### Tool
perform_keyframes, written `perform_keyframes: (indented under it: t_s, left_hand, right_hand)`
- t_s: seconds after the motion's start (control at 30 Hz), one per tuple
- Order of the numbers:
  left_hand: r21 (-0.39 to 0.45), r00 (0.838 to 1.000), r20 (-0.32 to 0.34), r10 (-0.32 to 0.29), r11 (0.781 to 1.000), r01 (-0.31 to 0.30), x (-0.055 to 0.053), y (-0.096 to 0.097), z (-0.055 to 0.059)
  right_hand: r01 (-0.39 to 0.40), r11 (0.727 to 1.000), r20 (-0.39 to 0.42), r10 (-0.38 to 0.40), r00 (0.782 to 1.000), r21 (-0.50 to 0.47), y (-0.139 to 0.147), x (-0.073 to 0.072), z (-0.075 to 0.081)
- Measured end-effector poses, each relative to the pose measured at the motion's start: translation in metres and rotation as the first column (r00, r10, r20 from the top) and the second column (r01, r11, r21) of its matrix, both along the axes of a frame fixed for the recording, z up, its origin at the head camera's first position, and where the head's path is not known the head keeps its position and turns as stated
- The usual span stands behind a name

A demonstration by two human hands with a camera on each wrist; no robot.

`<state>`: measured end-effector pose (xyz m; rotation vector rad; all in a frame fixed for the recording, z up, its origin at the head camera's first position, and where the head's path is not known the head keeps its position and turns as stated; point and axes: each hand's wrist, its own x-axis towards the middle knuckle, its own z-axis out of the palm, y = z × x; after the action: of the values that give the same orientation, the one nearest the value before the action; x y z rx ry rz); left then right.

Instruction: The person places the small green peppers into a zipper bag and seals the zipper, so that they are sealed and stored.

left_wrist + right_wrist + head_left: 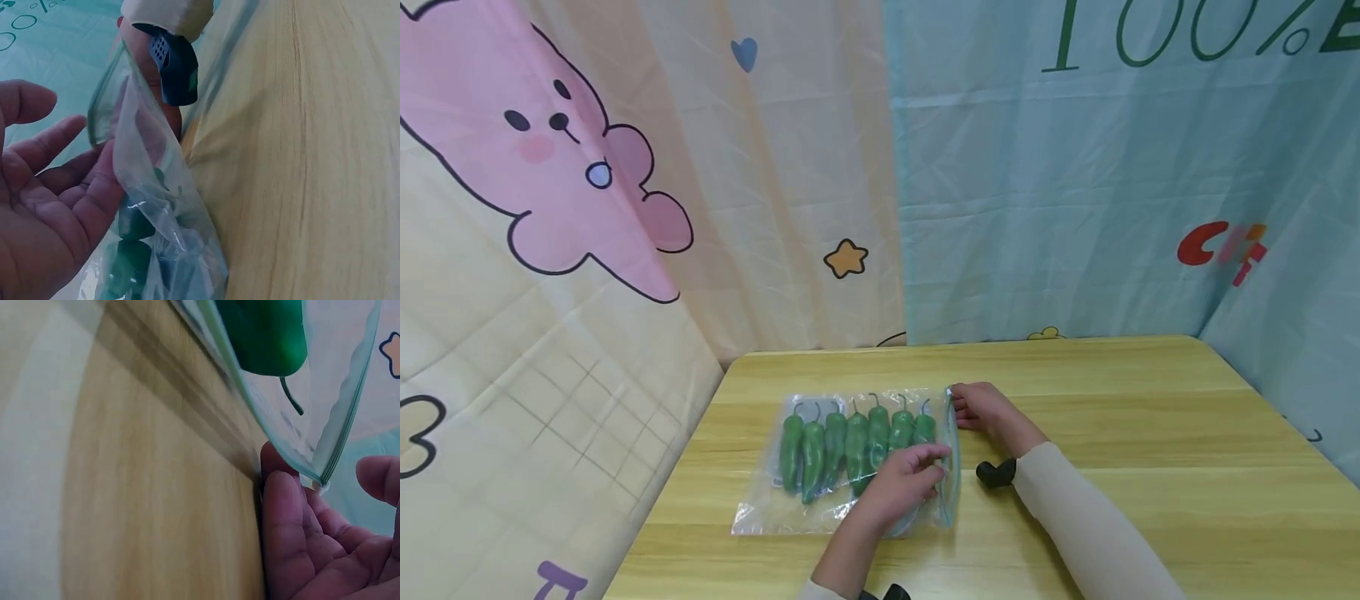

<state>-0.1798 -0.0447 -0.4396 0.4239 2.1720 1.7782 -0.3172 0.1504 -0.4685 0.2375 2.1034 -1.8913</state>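
A clear zip bag (758, 515) lies flat on the table, its pale green zip edge (953, 496) facing right and parted. Inside is a row of several green peppers (856, 442), stems pointing away from me, with a whitish tray (808, 407) under those at the left. My left hand (904, 485) reaches over the bag's near right part; in the left wrist view its fingertips touch the raised bag mouth (134, 134), thumb apart. At the far corner of the mouth, my right hand (988, 410) has its fingers against the zip's end (320, 482), its thumb well away from them.
The wooden table (1150, 467) extends to the right of the bag. Printed curtains (1045, 192) hang behind it and along both sides. A black wrist device (996, 474) sits at the right cuff.
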Motion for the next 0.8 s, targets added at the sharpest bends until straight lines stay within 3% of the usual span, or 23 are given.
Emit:
perform_keyframes:
  t_s: [0.17,0.27,0.47,0.63,0.8]
  left_hand:
    - [-0.119,0.995,-0.029,-0.092,0.989,0.088,0.005,0.001,0.005]
    - [-0.228,0.985,-0.069,-0.158,0.964,0.138,0.008,0.002,0.009]
    - [-0.476,0.936,-0.157,-0.315,0.855,0.207,0.013,0.005,0.016]
    - [-0.578,0.912,-0.087,-0.4,0.766,0.28,0.019,0.007,0.022]
    - [-0.666,0.872,-0.048,-0.488,0.666,0.336,0.026,0.011,0.024]
  right_hand:
    - [0.023,0.997,0.025,-0.025,0.999,0.074,-0.003,-0.002,0.002]
    - [0.033,0.996,0.022,-0.035,0.999,0.088,-0.006,-0.002,0.003]
    - [0.039,0.997,-0.003,-0.039,0.999,0.072,-0.008,-0.001,0.002]
    - [0.05,0.998,-0.003,-0.05,0.999,0.045,-0.008,-0.005,0.0]
    - [0.056,0.998,0.022,-0.057,0.998,0.027,-0.004,-0.007,-0.002]
